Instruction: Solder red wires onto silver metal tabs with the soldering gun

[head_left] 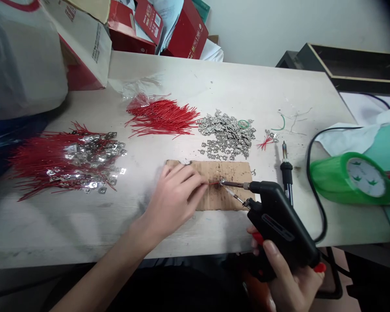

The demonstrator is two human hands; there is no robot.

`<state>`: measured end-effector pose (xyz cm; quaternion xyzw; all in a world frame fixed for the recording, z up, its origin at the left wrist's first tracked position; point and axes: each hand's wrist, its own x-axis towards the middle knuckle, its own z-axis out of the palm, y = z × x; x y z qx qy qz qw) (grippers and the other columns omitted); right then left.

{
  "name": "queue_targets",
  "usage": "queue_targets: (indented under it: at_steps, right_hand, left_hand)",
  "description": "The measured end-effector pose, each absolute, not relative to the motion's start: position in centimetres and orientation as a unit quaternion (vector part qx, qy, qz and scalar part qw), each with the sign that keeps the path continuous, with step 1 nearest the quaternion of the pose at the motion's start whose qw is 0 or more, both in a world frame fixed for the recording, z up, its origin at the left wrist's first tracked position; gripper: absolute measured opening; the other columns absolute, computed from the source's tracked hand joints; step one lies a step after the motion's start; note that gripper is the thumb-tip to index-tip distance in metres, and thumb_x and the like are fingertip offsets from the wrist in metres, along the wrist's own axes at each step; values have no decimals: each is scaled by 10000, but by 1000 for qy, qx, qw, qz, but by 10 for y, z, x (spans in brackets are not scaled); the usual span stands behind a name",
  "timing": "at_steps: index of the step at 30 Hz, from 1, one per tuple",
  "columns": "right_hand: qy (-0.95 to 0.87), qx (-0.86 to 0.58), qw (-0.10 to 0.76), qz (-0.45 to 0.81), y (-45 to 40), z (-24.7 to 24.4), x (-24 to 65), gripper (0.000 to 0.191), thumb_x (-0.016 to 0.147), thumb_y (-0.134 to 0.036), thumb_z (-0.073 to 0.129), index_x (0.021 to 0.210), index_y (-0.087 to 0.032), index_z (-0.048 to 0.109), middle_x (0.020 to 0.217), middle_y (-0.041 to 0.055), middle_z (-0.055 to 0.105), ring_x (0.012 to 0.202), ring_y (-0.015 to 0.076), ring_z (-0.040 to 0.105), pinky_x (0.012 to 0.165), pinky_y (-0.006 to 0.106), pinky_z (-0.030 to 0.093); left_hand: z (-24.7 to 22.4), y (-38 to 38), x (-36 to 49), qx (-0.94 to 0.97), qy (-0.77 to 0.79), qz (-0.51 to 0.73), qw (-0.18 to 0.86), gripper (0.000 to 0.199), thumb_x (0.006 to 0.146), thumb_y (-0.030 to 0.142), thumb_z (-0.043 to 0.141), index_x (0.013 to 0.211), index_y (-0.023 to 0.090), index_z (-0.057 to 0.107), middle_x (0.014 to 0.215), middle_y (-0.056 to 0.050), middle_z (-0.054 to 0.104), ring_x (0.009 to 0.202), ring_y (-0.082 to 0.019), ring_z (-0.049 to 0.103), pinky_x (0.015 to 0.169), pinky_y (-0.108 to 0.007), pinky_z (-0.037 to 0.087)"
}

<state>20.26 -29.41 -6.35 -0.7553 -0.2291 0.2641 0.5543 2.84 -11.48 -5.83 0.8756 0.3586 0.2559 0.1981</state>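
Observation:
Over a scorched piece of cardboard (201, 203), my left hand (178, 195) pinches a short red wire (213, 183) that points to the right. At the wire's far end lies a small metal terminal (222, 181). My right hand (289, 277) is wrapped around the handle of a black soldering gun (279, 216) with red parts. Its tip touches or nearly touches the terminal. A thin feed tube below the tip angles toward the same spot. Behind the cardboard lies a pile of loose metal terminals (227, 134), with a bundle of red wires (165, 115) left of it.
Red wires with terminals attached (68, 160) are heaped at the left. A second soldering iron (286, 173) and a roll of green tape (338, 177) lie at the right, near a black cable (308, 173). Red and white boxes (87, 47) line the back.

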Motion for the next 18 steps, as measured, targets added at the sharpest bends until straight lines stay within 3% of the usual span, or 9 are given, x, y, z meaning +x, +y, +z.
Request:
queue_targets:
  at_steps: [11,18]
  right_hand:
    - [-220,-754,562,260,-293,-62,201,289,817,-428,816,950,-175,774,825,86,792,716,231,736,627,336,588]
    - [-189,-741,580,279,-290,-61,198,276,796,-405,838,964,-192,789,806,63,780,652,188,690,598,306,547]
  left_hand:
    - [-59,-114,28,877,356,256,195,131,1012,219,577,980,202,702,937,-21,694,912,-200,583,880,-402,381]
    - [-60,-114,28,877,357,258,191,134,1013,224,578,982,204,707,942,-22,700,915,-201,586,895,-406,385]
